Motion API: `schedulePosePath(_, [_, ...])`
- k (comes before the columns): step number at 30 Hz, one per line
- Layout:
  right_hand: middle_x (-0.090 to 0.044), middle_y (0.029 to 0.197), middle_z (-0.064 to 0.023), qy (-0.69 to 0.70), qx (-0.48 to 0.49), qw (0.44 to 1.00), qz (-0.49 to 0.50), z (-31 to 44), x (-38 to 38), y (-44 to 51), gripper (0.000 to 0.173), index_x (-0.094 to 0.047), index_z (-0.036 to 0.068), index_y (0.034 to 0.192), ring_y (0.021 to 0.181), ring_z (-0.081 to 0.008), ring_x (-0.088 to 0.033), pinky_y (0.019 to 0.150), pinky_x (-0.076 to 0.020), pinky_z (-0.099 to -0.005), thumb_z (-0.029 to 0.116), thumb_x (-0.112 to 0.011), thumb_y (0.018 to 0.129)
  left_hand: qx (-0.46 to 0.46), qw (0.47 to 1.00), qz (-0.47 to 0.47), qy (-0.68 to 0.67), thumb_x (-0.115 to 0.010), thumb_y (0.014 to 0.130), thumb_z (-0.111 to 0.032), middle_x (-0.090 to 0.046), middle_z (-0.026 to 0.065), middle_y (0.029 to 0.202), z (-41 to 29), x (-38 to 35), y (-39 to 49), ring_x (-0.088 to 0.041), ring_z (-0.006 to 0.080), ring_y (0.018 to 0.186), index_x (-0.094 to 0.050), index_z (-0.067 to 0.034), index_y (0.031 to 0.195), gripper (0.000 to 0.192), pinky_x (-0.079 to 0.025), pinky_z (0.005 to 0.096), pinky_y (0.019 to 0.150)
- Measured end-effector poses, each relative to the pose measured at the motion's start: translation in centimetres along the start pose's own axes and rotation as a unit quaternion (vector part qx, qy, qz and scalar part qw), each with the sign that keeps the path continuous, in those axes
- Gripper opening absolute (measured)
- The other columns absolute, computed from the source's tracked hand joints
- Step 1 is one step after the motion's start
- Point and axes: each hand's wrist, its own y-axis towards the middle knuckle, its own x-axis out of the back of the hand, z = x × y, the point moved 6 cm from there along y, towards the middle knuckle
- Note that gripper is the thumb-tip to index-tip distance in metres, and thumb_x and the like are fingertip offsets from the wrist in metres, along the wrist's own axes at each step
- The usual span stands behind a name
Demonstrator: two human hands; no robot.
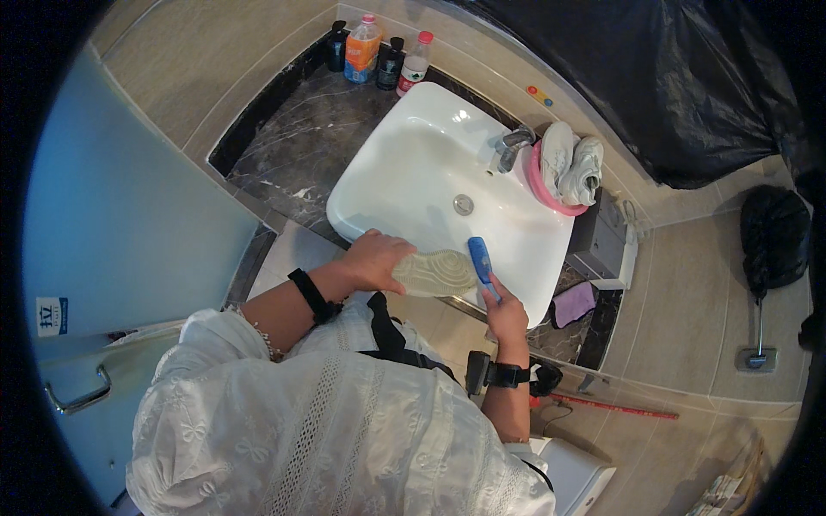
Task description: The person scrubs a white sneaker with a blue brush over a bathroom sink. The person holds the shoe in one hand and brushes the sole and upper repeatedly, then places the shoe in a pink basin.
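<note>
My left hand [379,261] grips one end of a pale shoe [433,272], whose patterned sole faces up over the near rim of a white ceramic sink [400,168]. In my right hand [505,309] is the handle of a blue brush [480,259], beside the other end of the sole. The brush's bristles are not visible. Behind the sink's drain [463,204] stands a chrome faucet [514,147]. No running water can be made out.
A pink basin [537,184] holding white shoes [571,164] sits at the sink's right corner. Several bottles [390,63] stand at the back left on the dark marble counter [290,135]. A purple cloth [573,304] and a grey box [597,238] are at the right. A frosted door [129,193] is at the left.
</note>
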Motion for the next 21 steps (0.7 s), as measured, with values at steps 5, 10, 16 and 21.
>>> schedulePosePath(5, [-0.066, 0.075, -0.0168, 0.006, 0.153, 0.988, 0.007, 5.1, -0.8, -1.7, 0.042, -0.055, 0.038, 0.128, 0.076, -0.0340, -0.066, 0.068, -0.0513, -0.0425, 0.046, -0.059, 0.087, 0.032, 0.998, 0.043, -0.017, -0.080, 0.060, -0.042, -0.055, 0.0101, 0.129, 0.1, 0.0, 0.1, -0.052, 0.0278, 0.118, -0.050, -0.009, 0.130, 0.083, -0.034, 0.0419, 0.101])
schedulePosePath(10, [-0.068, 0.084, -0.0173, 0.115, 0.049, 0.992, 0.000, -0.5, -2.4, 0.1, 0.042, -0.057, 0.035, 0.128, 0.081, -0.0314, -0.067, 0.070, -0.0516, -0.0392, 0.043, -0.060, 0.087, 0.027, 0.999, 0.036, -0.022, -0.079, 0.061, -0.042, -0.054, 0.0107, 0.130, 0.1, -0.1, -0.1, -0.051, 0.0272, 0.120, -0.050, -0.009, 0.130, 0.082, -0.034, 0.0420, 0.101])
schedulePosePath(16, [-0.068, 0.083, -0.0160, 0.076, 0.033, 0.996, -0.033, -0.9, -0.8, 0.4, 0.041, -0.058, 0.033, 0.127, 0.079, -0.0313, -0.067, 0.070, -0.0514, -0.0386, 0.044, -0.060, 0.087, -0.008, 1.000, -0.019, -0.001, -0.079, 0.064, -0.040, -0.059, 0.0069, 0.120, -0.1, 0.2, -0.3, -0.053, 0.0233, 0.113, -0.054, -0.008, 0.125, 0.073, -0.035, 0.0381, 0.096])
schedulePosePath(21, [-0.068, 0.103, -0.0182, 0.068, 0.079, 0.990, 0.094, 3.6, -1.7, -1.7, 0.040, -0.059, 0.030, 0.126, 0.088, -0.0242, -0.067, 0.081, -0.0497, -0.0319, 0.034, -0.064, 0.087, 0.020, 0.999, 0.025, -0.008, -0.078, 0.063, -0.047, -0.054, 0.0111, 0.130, 0.3, -0.2, 0.0, -0.050, 0.0258, 0.121, -0.051, -0.008, 0.130, 0.082, -0.034, 0.0413, 0.101])
